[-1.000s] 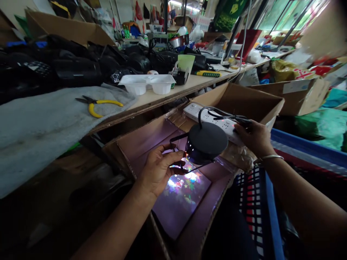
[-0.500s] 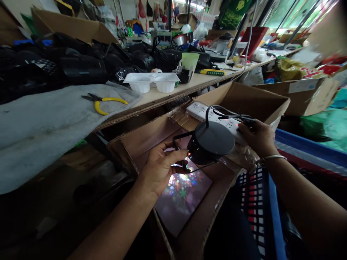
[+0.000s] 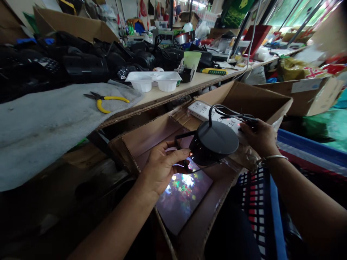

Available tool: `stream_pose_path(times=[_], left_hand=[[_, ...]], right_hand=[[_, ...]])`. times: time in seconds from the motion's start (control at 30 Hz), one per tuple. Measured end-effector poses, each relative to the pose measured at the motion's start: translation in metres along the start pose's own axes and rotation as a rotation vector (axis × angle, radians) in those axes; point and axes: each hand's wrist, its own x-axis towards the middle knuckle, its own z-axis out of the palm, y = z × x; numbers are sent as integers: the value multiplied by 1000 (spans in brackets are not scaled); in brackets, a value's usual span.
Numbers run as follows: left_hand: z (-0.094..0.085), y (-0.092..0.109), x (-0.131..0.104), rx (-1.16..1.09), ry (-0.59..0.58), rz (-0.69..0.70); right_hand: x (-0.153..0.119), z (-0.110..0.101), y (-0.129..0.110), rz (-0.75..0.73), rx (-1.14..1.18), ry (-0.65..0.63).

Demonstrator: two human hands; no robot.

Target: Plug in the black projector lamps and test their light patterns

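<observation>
My left hand (image 3: 163,167) is closed on the bracket side of a black projector light (image 3: 215,142), holding it tilted over an open cardboard box (image 3: 146,139). A small orange glow shows by my thumb. Coloured spots of light fall on a flat panel (image 3: 176,213) inside the box. My right hand (image 3: 260,136) is closed round the dark plug end of the light's black cord (image 3: 226,112), at the right end of a white power strip (image 3: 202,110). My fingers partly hide the plug, so how far it sits in the socket is unclear.
On the workbench to the left lie yellow-handled pliers (image 3: 104,101) on a grey cloth (image 3: 54,126). Behind stand a white plastic tray (image 3: 154,80) and many black units (image 3: 84,65). A blue crate (image 3: 275,213) is at my right, below more cardboard boxes (image 3: 300,92).
The light pattern on the panel has changed in colours and shapes. Both hands keep their holds; the whole view has shifted slightly.
</observation>
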Motion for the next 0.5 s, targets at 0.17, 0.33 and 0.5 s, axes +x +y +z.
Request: stream_pose_path(times=[0.17, 0.33, 0.5], left_hand=[[0, -1, 0, -9, -9, -37], [0, 0, 0, -9, -20, -42], [2, 2, 0, -15, -24, -29]], right_hand=[[-1, 1, 1, -13, 10, 5], [1, 5, 6, -37, -23, 31], [2, 10, 13, -39, 13, 38]])
